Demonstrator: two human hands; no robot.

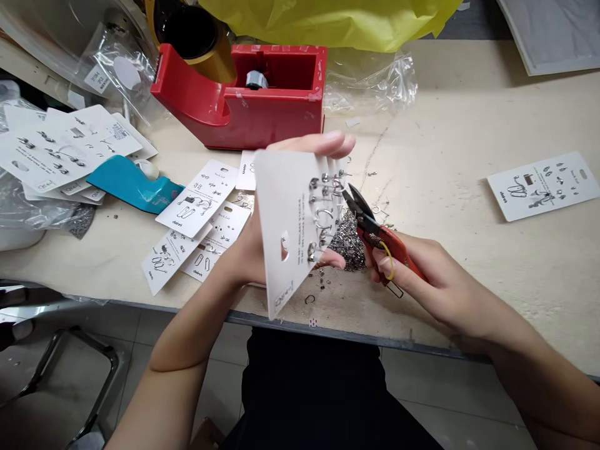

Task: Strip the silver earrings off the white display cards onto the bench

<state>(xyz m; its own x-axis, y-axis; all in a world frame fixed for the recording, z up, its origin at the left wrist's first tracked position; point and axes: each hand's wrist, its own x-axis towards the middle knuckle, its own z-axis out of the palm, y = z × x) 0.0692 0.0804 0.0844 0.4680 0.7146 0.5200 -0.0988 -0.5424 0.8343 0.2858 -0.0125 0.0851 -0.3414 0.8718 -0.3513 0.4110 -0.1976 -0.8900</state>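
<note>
My left hand (257, 247) is closed around a white earring card (285, 206), held up on edge above the table with its printed back turned toward me. Metal earring posts and hoops (323, 215) stick out along the card's right part. In my right hand (419, 269) is a pair of red-handled cutting pliers (391, 244) with a yellow loop. Their dark jaws are slightly apart and point at the earrings on the card. A heap of small metal bits (349, 244) lies on the table behind and below the card, partly hidden by it.
A red tape dispenser (276, 119) stands behind my hands. Left lie a small teal tape dispenser (134, 184), several loose earring cards (197, 197) and a pile of cards (60, 147). Another card (544, 186) rests at right. Yellow plastic (337, 22) covers the back.
</note>
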